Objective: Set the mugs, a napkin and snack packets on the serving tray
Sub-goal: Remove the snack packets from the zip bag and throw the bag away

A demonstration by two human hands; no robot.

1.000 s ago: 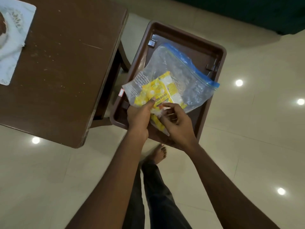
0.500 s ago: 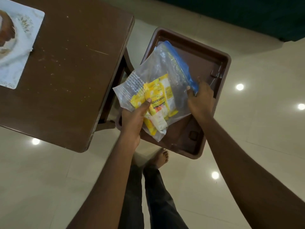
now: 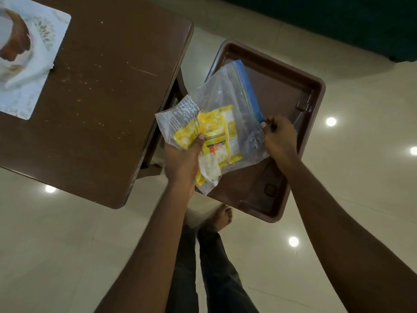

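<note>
A clear zip bag (image 3: 228, 102) with a blue seal strip holds yellow snack packets (image 3: 214, 134). My left hand (image 3: 182, 159) grips the bag's lower left part, thumb pressed on the packets through the plastic. My right hand (image 3: 279, 138) pinches the near end of the blue seal strip. The bag hangs above a brown plastic serving tray (image 3: 291, 96), which has nothing lying in it. At the table's far left corner a white napkin (image 3: 42, 71) lies under a partly cut-off brown and white mug (image 3: 13, 44).
A dark brown table (image 3: 101, 93) fills the upper left, its right edge close beside the tray. Glossy cream floor tiles (image 3: 352, 177) lie all around. My legs and a bare foot (image 3: 221, 218) show below the tray. A dark green surface (image 3: 338, 23) spans the top right.
My right hand left the packets at the bag's bottom and moved right to the blue seal strip, then slid down to its near end. The left hand kept its hold.
</note>
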